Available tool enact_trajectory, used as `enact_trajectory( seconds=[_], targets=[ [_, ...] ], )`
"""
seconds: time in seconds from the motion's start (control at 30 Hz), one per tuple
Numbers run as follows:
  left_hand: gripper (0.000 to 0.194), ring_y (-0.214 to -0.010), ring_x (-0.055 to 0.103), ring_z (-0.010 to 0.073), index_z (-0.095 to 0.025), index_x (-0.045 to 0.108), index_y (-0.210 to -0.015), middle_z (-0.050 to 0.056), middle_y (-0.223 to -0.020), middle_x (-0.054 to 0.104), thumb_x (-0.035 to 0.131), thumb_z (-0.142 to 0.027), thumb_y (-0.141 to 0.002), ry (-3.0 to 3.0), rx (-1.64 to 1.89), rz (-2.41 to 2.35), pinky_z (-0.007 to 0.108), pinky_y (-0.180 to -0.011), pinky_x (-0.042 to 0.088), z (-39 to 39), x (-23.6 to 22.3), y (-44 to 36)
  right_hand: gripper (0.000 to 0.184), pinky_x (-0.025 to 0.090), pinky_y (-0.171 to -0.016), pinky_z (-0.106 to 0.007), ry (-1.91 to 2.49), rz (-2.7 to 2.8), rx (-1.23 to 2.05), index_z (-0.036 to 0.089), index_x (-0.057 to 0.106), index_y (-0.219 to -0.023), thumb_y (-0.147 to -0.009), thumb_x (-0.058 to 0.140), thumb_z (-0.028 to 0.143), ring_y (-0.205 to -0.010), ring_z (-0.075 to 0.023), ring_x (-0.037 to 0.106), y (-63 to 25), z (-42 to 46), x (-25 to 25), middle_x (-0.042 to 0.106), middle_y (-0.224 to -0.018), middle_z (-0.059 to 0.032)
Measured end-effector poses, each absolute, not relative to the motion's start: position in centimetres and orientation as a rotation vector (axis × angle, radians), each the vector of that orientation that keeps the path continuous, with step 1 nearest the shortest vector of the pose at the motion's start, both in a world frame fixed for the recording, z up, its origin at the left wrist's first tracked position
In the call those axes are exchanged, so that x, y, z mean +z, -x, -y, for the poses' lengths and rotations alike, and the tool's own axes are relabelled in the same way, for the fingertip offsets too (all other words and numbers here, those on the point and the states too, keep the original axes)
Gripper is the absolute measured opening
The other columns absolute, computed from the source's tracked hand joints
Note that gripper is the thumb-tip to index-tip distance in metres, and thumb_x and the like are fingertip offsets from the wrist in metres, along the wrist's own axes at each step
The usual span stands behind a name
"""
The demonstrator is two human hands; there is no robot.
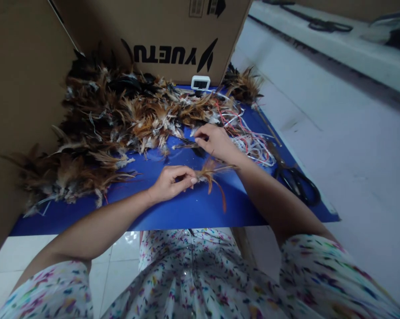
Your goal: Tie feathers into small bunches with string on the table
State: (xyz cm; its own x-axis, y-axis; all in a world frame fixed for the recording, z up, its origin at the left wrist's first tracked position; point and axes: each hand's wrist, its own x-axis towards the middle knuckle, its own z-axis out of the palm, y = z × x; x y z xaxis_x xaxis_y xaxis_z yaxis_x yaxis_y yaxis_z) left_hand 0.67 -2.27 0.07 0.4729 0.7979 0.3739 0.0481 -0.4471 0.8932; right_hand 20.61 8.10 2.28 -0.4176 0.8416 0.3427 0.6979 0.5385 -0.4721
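My left hand (173,182) is closed in a pinch over the blue table (147,217). Between its thumb and fingers is a small bunch of brown feathers (207,173), its tips fanning out to the right. My right hand (216,141) reaches to the near edge of a large heap of brown, black and white feathers (143,113). Its fingers are curled together at the loose feathers; whatever lies between the fingertips is too small to make out. A few dark feathers (197,149) lie on the table just below that hand.
Tangled white and red strings (253,144) lie right of my right hand. Black-handled scissors (296,181) rest near the table's right edge. Behind the heap stand a small white digital device (200,83) and a cardboard box (173,26). More cardboard (20,97) walls the left side.
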Motion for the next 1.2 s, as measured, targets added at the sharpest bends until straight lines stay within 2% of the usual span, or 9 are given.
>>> enact_trajectory(
  seconds=[0.13,0.3,0.5,0.7,0.87,0.93,1.03,1.1,1.2],
  targets=[
    [0.026,-0.050,0.056,0.0100,-0.016,0.069,-0.075,0.003,-0.063,0.069,0.066,-0.037,-0.091,-1.836,1.048,-0.729,0.022,-0.053,0.045,2.2,0.1,-0.7,0.020,0.047,-0.090,-0.035,1.220,2.417,0.324,0.016,0.073,-0.104,-0.087,0.064,0.019,-0.095,-0.0226,0.062,-18.7,-9.9,1.1,0.068,-0.103,-0.0107],
    [0.027,-0.050,0.056,0.0104,-0.016,0.069,-0.075,0.003,-0.063,0.070,0.066,-0.039,-0.090,-1.844,1.037,-0.736,0.022,-0.053,0.045,2.1,0.0,-0.6,0.016,0.044,-0.094,-0.036,1.225,2.643,0.271,0.013,0.073,-0.101,-0.090,0.063,0.021,-0.104,-0.0260,0.060,-16.4,-10.3,0.4,0.068,-0.109,-0.0146],
    [0.029,-0.047,0.056,0.0089,-0.016,0.067,-0.074,0.003,-0.062,0.068,0.069,-0.042,-0.088,-1.716,1.018,-0.731,0.021,-0.049,0.045,2.1,-0.1,-0.7,0.015,0.044,-0.090,-0.036,1.206,2.622,0.233,0.013,0.069,-0.092,-0.091,0.055,0.018,-0.095,-0.0245,0.061,-16.1,-10.1,-0.2,0.071,-0.101,-0.0142],
    [0.035,-0.040,0.051,0.0060,-0.016,0.063,-0.074,-0.001,-0.058,0.065,0.081,-0.046,-0.076,-1.240,1.182,-0.757,0.018,-0.041,0.040,1.2,-0.5,-0.9,0.006,0.041,-0.062,-0.025,1.180,2.016,0.805,0.019,0.060,-0.081,-0.081,0.062,0.025,-0.063,-0.0132,0.055,-18.8,-8.5,1.2,0.063,-0.070,0.0014],
    [0.038,-0.039,0.048,0.0049,-0.016,0.059,-0.073,-0.004,-0.054,0.061,0.086,-0.042,-0.067,-0.998,1.260,-0.781,0.018,-0.040,0.038,0.3,-0.1,-0.9,0.011,0.041,-0.050,-0.023,1.091,1.574,1.203,0.019,0.063,-0.085,-0.073,0.064,0.018,-0.053,-0.0107,0.057,-20.5,-5.4,2.9,0.063,-0.065,0.0024],
    [0.039,-0.039,0.047,0.0047,-0.016,0.058,-0.073,-0.005,-0.055,0.060,0.087,-0.041,-0.066,-0.957,1.252,-0.791,0.017,-0.040,0.037,0.2,0.0,-0.7,0.013,0.040,-0.048,-0.022,1.094,1.473,1.343,0.017,0.068,-0.084,-0.071,0.067,0.019,-0.056,-0.0113,0.061,-21.1,-4.5,2.9,0.067,-0.068,-0.0004],
    [0.039,-0.040,0.047,0.0047,-0.016,0.058,-0.073,-0.005,-0.055,0.060,0.088,-0.040,-0.065,-0.933,1.225,-0.804,0.017,-0.040,0.037,0.1,0.0,-0.6,0.020,0.049,-0.056,-0.022,1.013,1.346,1.530,0.016,0.073,-0.087,-0.068,0.075,0.023,-0.066,-0.0133,0.069,-21.6,-3.7,2.4,0.074,-0.077,-0.0038],
    [0.038,-0.040,0.048,0.0050,-0.016,0.059,-0.073,-0.005,-0.055,0.061,0.088,-0.040,-0.065,-0.930,1.210,-0.804,0.017,-0.040,0.038,0.0,0.0,-0.5,0.025,0.053,-0.062,-0.024,0.932,1.313,1.567,0.017,0.074,-0.089,-0.066,0.080,0.025,-0.071,-0.0141,0.072,-21.7,-3.5,2.1,0.077,-0.081,-0.0041],
    [0.038,-0.040,0.049,0.0055,-0.016,0.060,-0.073,-0.004,-0.054,0.062,0.089,-0.039,-0.065,-0.936,1.193,-0.800,0.017,-0.040,0.038,0.1,0.0,-0.5,0.030,0.054,-0.062,-0.024,0.886,1.321,1.500,0.017,0.074,-0.087,-0.062,0.088,0.029,-0.071,-0.0145,0.072,-21.3,-3.4,1.8,0.077,-0.079,-0.0033]
  ],
)
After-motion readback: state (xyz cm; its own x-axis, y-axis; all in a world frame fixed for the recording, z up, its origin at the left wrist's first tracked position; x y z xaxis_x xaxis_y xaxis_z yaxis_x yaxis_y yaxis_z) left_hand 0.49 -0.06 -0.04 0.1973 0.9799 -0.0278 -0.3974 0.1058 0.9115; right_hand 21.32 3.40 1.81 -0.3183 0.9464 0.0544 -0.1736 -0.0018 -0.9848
